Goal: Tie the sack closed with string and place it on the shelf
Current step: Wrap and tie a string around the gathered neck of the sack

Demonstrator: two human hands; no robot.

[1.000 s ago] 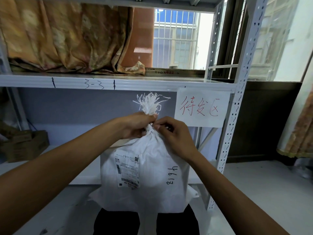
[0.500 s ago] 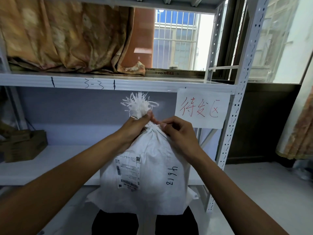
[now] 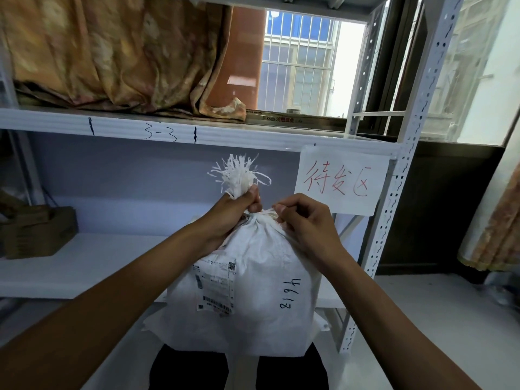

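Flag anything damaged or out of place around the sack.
The sack has a top edge frayed into loose strands above the left hand, which grips its neck; the right hand pinches the string there. A curtain hem lies bunched on the upper shelf. No spill shows.

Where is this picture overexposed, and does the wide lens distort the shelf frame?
Head view: the window glass right of the grille is blown out to white. Head view: the perforated shelf upright slants steeply rather than standing vertical, likely lens perspective. Head view: the sack is evenly lit and sharp.
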